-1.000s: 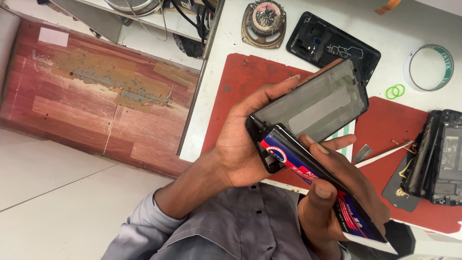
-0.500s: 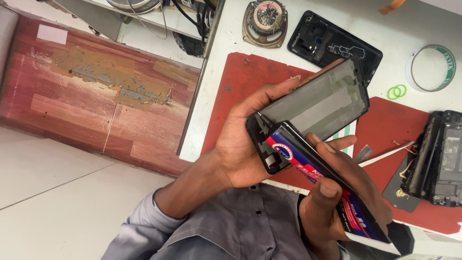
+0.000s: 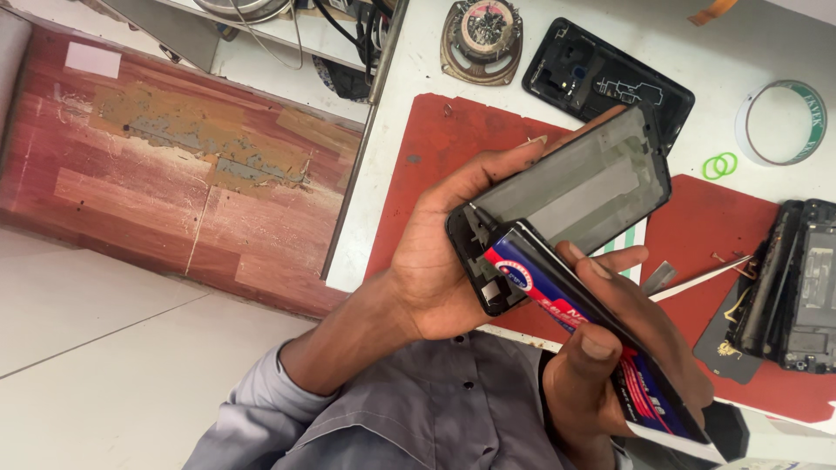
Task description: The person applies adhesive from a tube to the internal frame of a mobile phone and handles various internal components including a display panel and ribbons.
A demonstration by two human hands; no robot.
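Observation:
My left hand (image 3: 435, 261) grips a black phone frame (image 3: 575, 187) with its grey inner side facing up, tilted above the red mat (image 3: 427, 148). My right hand (image 3: 601, 365) holds a thin dark display panel (image 3: 649, 396) bearing a blue and red sticker. The thumb presses on top of the panel. One end of the panel rests against the lower left corner of the frame, and the two parts spread apart toward the right.
On the white bench lie a round speaker (image 3: 483, 39), a black phone back cover (image 3: 601, 78), a tape roll (image 3: 784, 122) and green rubber rings (image 3: 720, 164). An opened phone (image 3: 801, 278) and metal tweezers (image 3: 697, 278) sit at the right. A worn wooden board (image 3: 174, 174) lies left.
The display panel has swung slightly further away from the frame in my right hand. My left hand keeps the frame almost still.

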